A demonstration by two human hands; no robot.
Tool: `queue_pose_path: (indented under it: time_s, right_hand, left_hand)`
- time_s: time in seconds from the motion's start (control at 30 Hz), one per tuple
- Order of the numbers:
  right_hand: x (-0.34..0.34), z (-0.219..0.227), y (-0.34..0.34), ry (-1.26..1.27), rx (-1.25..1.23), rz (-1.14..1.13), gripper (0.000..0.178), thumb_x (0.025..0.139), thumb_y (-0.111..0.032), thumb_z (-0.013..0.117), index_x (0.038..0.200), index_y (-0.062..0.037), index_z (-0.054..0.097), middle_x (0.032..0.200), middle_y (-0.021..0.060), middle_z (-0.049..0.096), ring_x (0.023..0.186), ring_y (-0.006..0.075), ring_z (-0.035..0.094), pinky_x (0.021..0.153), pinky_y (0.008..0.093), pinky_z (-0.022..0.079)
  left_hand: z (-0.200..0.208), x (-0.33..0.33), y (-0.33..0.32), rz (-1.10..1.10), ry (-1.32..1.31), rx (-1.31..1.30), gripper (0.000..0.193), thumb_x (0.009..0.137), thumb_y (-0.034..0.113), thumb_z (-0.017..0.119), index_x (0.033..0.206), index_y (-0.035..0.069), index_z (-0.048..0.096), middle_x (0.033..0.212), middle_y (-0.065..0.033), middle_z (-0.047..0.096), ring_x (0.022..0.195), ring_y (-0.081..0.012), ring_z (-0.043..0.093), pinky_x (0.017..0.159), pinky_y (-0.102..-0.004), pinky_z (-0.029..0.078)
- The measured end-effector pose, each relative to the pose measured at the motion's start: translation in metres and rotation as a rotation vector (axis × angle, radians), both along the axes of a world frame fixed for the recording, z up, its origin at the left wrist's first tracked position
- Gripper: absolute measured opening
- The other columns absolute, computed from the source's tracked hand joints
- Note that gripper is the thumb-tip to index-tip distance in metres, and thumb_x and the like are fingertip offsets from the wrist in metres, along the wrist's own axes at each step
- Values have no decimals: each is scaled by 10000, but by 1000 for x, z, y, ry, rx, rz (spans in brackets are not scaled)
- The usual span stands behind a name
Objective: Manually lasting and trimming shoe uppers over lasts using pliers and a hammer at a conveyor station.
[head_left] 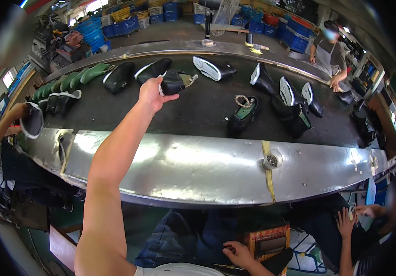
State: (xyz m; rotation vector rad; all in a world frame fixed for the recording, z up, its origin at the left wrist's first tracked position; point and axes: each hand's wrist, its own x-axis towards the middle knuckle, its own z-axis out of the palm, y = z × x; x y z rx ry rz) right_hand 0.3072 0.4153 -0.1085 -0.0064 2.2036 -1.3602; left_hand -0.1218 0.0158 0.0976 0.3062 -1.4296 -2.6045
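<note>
Nearest the camera, the bare left arm (103, 207) is extended over the metal ledge (198, 161) that borders the near edge of the dark work surface (161, 117). By the left hand (153, 94), a black shoe (172, 84) is held above the surface, left of its middle and toward its far edge; the fingers are closed about one end of the shoe, one digit being stretched out beneath it, and a braided strap (191, 81) is seen at the opposite end. The right hand (237, 254) is placed low, beyond the near edge, beside an orange-red patterned frame (271, 231); its fingers are loosely curled, and whether anything is gripped cannot be told. Green shoes (94, 72) are ranged along the far edge near the left corner. Right of the middle, a green-lined shoe (241, 120) is set down with a ring-shaped strap (243, 101) at its opening. White-soled shoes (207, 69) are laid toward the far edge. On the ledge, a cup of small pieces (271, 161) is stood by a yellow strip (268, 179). At the left end, a pale-rimmed shoe (31, 121) is held by another person's hand (19, 110).
</note>
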Motion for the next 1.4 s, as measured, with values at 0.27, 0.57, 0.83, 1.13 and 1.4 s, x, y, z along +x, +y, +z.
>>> queue_pose_path:
  time_s: [0.27,0.57,0.83,1.13,1.4]
  right_hand:
    - [88,23,-21,336,347,291,433,896,-409,733,1117,-39,693,1048,158,681,885,298,702,803,384,576]
    - [195,19,-35,115,601,384,470,937,-427,670,1181,-31,602,999,245,713,982,421,695,826,478,570]
    - [221,-57,50,-310,-358,-216,371,942,-396,711,1144,-107,595,904,6,575,581,111,503,497,257,434]
    - [204,21,18,-642,-919,-350,407,920,-262,712,1223,-55,535,916,53,568,642,93,516,533,218,404]
    - [191,13,-14,-364,-321,-163,284,1032,-170,563,1225,37,589,950,76,703,807,131,652,727,297,526]
  left_hand:
    - [48,230,-50,53,303,46,456,1025,385,570,1318,37,526,1519,-210,404,1249,-325,577,955,-519,541]
    - [-71,436,-1,-139,320,-94,790,856,77,771,1519,25,345,1348,-100,585,1216,-219,595,1034,-367,488]
    - [-192,593,82,-373,-179,-766,1080,739,118,886,1571,-34,216,1401,-176,556,1277,-234,554,1095,-349,420]
    - [-222,520,106,-773,-293,-1481,600,865,501,726,1175,3,599,982,-171,701,895,-359,699,829,-421,554]
    - [-270,482,137,-700,-430,-386,465,980,196,648,1403,67,507,1217,-65,624,1094,-165,592,948,-321,496]
